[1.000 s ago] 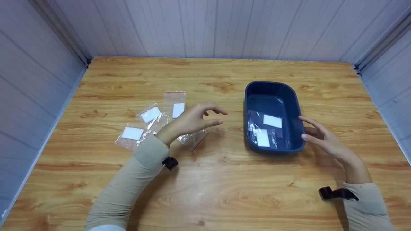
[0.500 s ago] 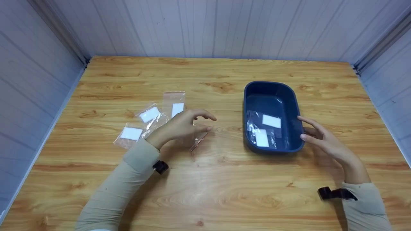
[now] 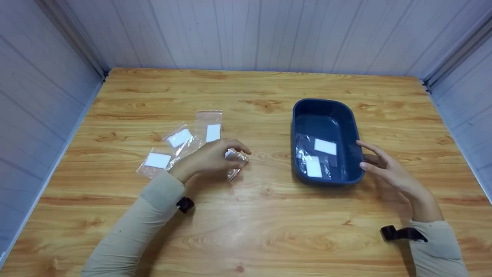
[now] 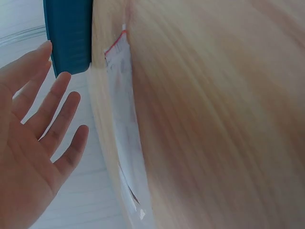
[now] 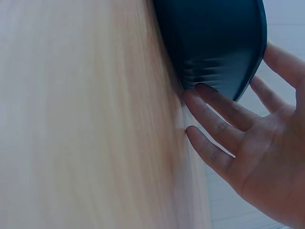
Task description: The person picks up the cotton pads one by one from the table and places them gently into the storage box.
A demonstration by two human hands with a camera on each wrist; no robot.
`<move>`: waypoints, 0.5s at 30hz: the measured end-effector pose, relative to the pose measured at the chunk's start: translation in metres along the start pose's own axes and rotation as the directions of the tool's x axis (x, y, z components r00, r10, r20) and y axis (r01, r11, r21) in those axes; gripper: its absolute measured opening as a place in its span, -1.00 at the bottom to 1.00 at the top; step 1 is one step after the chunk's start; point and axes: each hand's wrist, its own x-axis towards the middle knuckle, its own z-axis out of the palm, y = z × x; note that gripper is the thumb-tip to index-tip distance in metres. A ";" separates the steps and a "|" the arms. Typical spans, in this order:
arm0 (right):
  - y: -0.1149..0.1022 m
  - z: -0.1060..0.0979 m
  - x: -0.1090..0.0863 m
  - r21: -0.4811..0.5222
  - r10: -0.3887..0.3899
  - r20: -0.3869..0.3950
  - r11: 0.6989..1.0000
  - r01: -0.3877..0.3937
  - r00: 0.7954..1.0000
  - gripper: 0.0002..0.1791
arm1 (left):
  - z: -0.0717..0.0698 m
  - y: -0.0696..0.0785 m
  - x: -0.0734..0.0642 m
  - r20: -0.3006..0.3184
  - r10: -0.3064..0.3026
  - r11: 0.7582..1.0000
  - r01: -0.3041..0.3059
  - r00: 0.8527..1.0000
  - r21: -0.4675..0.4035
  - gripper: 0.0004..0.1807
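Observation:
My left hand [image 3: 210, 156] hovers over a clear zip bag [image 3: 235, 175], fingers apart and slightly bent, nothing gripped. In the left wrist view that bag [image 4: 125, 114] lies on the table below the spread fingers. Further bags with white cards lie around this hand: one bag [image 3: 213, 132] behind it, another [image 3: 179, 137] to its left, a third [image 3: 157, 160] at far left. My right hand [image 3: 396, 173] touches the right side of a dark blue bin [image 3: 326, 103], fingers extended against the wall. Inside the bin, two bagged white cards [image 3: 325, 146] lie at the near end.
The wood-grain table [image 3: 269, 231] runs back to a white panel wall [image 3: 257, 34], with side panels at left and right. A black wrist camera [image 3: 185, 205] sits on the left sleeve, another black camera [image 3: 390, 232] on the right.
My left hand has moved left and down toward me, from the gap beside the bin to over the near zip bag. The right hand stays against the bin.

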 end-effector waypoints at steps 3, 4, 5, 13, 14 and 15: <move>0.000 0.000 -0.001 0.007 0.011 0.003 1.000 -0.011 1.000 -0.35 | 0.000 -0.004 -0.002 0.007 0.015 1.000 -0.015 1.000 0.025 -0.61; 0.000 0.000 -0.001 0.010 0.013 0.004 1.000 -0.013 1.000 -0.35 | 0.001 -0.006 -0.003 0.009 0.021 0.999 -0.021 1.000 0.032 -0.61; 0.000 0.000 -0.001 0.012 0.014 0.005 1.000 -0.015 1.000 -0.35 | 0.001 -0.007 -0.004 0.011 0.026 0.999 -0.026 1.000 0.037 -0.60; 0.000 -0.001 0.000 0.000 0.008 0.014 1.000 -0.008 1.000 -0.35 | 0.002 -0.016 -0.011 0.026 0.040 0.998 -0.041 0.999 0.052 -0.52; 0.000 -0.001 0.000 0.000 0.005 0.015 1.000 -0.005 1.000 -0.35 | 0.003 -0.017 -0.011 0.029 0.041 0.998 -0.043 0.999 0.046 -0.53; 0.000 -0.001 0.000 0.003 0.003 0.016 1.000 -0.003 1.000 -0.35 | 0.003 -0.018 -0.012 0.032 0.044 0.998 -0.045 0.999 0.041 -0.53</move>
